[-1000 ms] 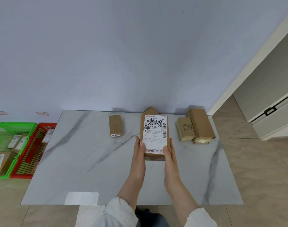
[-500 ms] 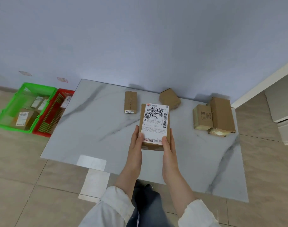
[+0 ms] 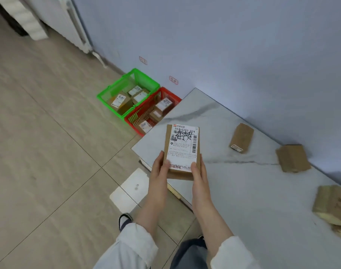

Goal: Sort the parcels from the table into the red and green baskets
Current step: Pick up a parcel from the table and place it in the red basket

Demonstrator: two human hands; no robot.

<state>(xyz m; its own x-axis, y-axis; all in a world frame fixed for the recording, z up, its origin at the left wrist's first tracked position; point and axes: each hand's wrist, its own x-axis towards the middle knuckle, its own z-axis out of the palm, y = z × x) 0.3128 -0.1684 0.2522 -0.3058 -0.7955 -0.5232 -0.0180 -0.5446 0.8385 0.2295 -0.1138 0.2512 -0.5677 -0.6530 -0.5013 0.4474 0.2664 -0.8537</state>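
Fingers of left hand point(image 3: 159, 168) and right hand point(image 3: 199, 174) are clamping a brown cardboard parcel with white shipping label point(image 3: 182, 150) above the grey marble counter point(image 3: 243, 191) corner.

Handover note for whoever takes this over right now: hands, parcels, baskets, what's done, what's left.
Hands: left hand and right hand both grip the labelled parcel at its near end, label up, above the near left corner of the table.
Baskets: green basket and red basket stand side by side on the floor by the wall.
Done: each basket already holds several parcels.
Left: drop the held parcel (the pictures do not show which basket it goes in), then sort the narrow parcel, the squat parcel and the pile at the right edge.
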